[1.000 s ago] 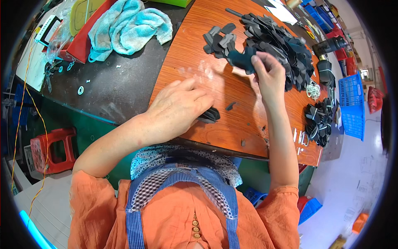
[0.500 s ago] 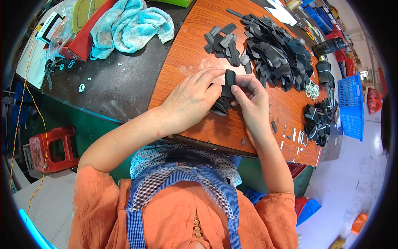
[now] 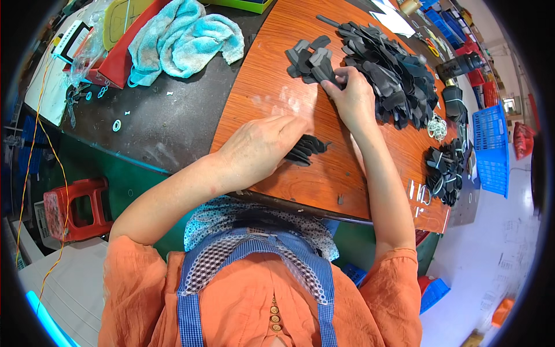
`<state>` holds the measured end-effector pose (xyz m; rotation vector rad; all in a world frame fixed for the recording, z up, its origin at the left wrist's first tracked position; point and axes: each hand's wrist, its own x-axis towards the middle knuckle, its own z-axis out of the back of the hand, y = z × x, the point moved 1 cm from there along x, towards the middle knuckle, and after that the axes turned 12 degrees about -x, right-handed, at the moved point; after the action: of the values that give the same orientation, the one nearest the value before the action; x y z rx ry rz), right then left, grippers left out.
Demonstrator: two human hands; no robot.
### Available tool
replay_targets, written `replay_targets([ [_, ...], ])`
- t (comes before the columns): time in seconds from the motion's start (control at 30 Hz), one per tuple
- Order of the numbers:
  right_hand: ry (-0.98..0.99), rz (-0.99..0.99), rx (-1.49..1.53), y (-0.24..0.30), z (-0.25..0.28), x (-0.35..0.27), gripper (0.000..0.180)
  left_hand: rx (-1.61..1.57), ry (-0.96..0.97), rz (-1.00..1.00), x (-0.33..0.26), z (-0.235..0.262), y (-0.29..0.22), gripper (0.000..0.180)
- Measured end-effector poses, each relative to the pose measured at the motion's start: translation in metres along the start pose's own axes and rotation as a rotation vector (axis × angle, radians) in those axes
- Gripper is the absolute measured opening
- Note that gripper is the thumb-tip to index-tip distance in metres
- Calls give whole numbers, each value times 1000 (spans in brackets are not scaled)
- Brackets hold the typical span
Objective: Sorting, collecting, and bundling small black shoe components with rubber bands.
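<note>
A small heap of dark grey and black foam-like strips [image 3: 302, 59] lies on the brown wood-grain board. My right hand [image 3: 355, 98] reaches to the near right edge of this heap, its thumb and fingers pinched on a dark strip. Lower down, my left hand [image 3: 263, 144] is over the board with its fingers drawn together, the tips slightly smeared. Whatever those fingertips hold is hidden. Beside and below them, a small stack of black strips [image 3: 307, 149] sticks out, partly covered by the hand.
A large pile of dark strips [image 3: 390, 75] lies beyond my right hand. Bundled strips [image 3: 444, 168], a tangle of white bands [image 3: 436, 126] and a dark bottle [image 3: 459, 65] line the right side. A bluish towel [image 3: 185, 40] and a red bin [image 3: 113, 63] are at the far left.
My right hand has left the spot beside my left hand and moved up to the small heap. The black strip previously held up between both hands no longer shows there.
</note>
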<state>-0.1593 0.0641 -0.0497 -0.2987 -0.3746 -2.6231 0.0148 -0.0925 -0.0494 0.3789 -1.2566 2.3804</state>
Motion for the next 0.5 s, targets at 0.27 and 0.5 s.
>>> replay_targets([
  [0.27, 6, -92, 288, 9, 21, -39, 30, 97, -17, -20, -1, 7, -8, 36],
  [0.5, 384, 263, 499, 31, 47, -46, 18, 181, -9, -34, 0, 13, -2, 27],
])
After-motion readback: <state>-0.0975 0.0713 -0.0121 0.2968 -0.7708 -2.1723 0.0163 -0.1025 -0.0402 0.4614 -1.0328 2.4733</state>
